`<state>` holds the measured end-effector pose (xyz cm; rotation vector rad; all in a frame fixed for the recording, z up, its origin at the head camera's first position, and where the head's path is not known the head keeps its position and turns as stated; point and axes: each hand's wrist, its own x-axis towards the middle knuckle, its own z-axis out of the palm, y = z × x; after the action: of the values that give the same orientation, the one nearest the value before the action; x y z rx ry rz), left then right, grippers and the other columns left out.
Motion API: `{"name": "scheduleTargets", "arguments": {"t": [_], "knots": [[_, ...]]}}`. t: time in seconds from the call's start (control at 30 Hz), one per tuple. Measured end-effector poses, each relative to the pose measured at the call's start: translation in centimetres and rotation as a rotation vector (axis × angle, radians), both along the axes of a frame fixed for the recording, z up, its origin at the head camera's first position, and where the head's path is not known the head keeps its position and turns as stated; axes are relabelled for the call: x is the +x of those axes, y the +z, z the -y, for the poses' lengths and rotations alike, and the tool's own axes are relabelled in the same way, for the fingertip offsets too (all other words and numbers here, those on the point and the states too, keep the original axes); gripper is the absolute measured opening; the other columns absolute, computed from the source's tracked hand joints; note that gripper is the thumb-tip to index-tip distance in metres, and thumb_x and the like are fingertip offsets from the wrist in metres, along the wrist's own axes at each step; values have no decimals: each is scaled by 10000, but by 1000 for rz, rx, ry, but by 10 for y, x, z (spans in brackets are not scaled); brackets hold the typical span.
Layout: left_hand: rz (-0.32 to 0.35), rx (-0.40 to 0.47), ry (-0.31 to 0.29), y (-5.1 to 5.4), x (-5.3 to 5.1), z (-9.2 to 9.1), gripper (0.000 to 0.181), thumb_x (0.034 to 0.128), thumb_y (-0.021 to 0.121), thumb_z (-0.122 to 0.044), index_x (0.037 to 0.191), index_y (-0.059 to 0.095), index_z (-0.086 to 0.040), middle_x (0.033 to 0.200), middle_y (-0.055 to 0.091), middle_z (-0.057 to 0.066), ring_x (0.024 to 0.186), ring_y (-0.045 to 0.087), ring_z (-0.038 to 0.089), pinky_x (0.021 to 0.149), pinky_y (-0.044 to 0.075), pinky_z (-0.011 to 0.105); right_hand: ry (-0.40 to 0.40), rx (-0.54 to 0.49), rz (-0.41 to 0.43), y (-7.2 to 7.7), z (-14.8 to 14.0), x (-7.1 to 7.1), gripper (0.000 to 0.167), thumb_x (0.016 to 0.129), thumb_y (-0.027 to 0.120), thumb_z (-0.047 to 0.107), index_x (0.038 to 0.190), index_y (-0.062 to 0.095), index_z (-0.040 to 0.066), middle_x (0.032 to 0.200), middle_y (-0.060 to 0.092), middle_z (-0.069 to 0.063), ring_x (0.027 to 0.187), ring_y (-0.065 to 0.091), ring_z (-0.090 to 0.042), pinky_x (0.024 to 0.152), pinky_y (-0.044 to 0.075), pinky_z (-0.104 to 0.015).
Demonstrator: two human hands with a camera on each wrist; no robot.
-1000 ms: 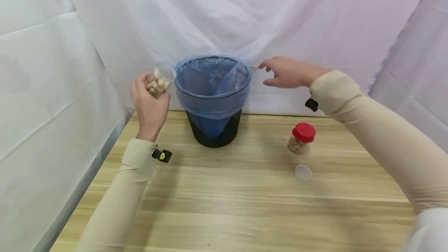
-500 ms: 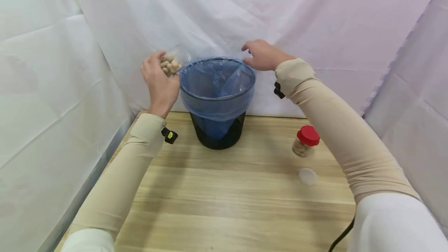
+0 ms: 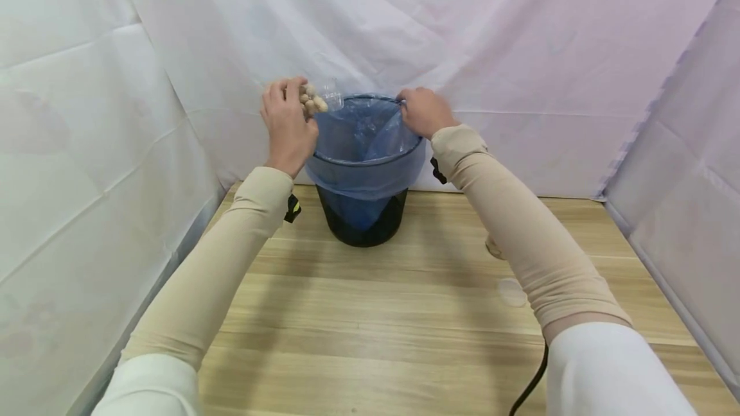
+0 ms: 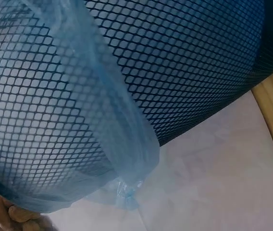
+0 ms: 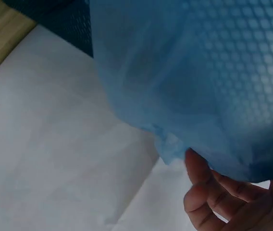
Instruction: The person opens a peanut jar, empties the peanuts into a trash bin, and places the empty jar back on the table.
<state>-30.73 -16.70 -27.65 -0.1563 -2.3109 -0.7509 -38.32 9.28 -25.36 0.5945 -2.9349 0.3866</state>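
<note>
My left hand (image 3: 289,127) grips a clear plastic jar (image 3: 332,92), tipped on its side with its mouth over the left rim of the trash bin. Unshelled peanuts (image 3: 314,104) lie inside it; some peanuts (image 4: 21,216) also show at the bottom corner of the left wrist view. The black mesh trash bin (image 3: 361,233) stands upright with a blue bag (image 3: 370,175) folded over its rim. At the right rim, my right hand (image 3: 426,112) holds the edge. Its fingers (image 5: 201,192) curl outside the bag in the right wrist view; the thumb is hidden.
A second jar (image 3: 494,249) stands on the wooden table (image 3: 358,326) at the right, mostly covered by my right sleeve. In front of it lies a white round disc (image 3: 511,292). White sheeting (image 3: 497,31) closes off the back and sides.
My left hand has carried the jar right to the bin's rim and tipped it further. My right hand has come left and down onto the right rim, and its sleeve now covers the red lid.
</note>
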Motion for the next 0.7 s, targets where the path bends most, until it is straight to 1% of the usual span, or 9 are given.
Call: {"name": "scheduleTargets", "arguments": {"t": [0.07,0.17,0.23,0.3,0.4,0.5,0.6,0.7], "knots": [[8,-42,4,0,0,0,537,992,526,77,1509,536,-66,1499,475,227,1514,342,408,1259,274,583,8,-41,-6,-3,1,-1,456,1119,395,92,1525,588,20,1507,629,-234,1364,621,-403,1109,538,-538],[18,-129,12,1,1,-2,499,1022,514,69,1503,533,-63,1495,475,234,1507,356,424,1256,289,602,1,-95,7,-6,1,1,477,1105,368,54,1528,584,13,1532,616,-224,1338,643,-393,1050,549,-507],[22,-185,10,2,2,-4,483,1033,528,62,1500,525,-59,1493,472,239,1495,366,434,1240,308,610,-8,-119,16,-7,0,2,488,1098,357,36,1530,582,13,1539,611,-221,1307,656,-386,1007,543,-499],[20,-224,8,2,2,-6,468,1037,544,58,1492,525,-54,1487,476,243,1480,379,438,1226,326,613,-18,-138,16,-8,0,3,496,1088,353,20,1526,586,13,1538,612,-221,1306,655,-386,1000,537,-500],[17,-244,8,2,3,-8,459,1033,548,66,1478,528,-46,1472,481,246,1460,390,439,1202,343,608,-29,-137,15,-9,1,3,498,1084,363,10,1531,582,18,1533,616,-223,1317,651,-392,1027,542,-506],[28,-242,14,2,4,-8,482,1010,537,99,1471,532,-44,1463,486,243,1454,393,435,1201,342,605,-32,-127,15,-9,3,3,501,1080,374,3,1538,575,24,1526,622,-222,1312,653,-390,1040,543,-504],[43,-251,23,2,4,-7,501,996,524,115,1471,532,-45,1466,485,241,1449,396,432,1197,347,599,-34,-128,27,-10,5,3,509,1079,378,0,1553,559,32,1516,628,-222,1185,683,-376,956,538,-483],[45,-273,24,3,4,-7,515,980,532,130,1465,543,-41,1472,490,242,1446,402,433,1206,347,596,-46,-131,33,-11,6,2,511,1082,379,4,1562,551,45,1503,641,-214,1054,679,-345,875,507,-455]]}}
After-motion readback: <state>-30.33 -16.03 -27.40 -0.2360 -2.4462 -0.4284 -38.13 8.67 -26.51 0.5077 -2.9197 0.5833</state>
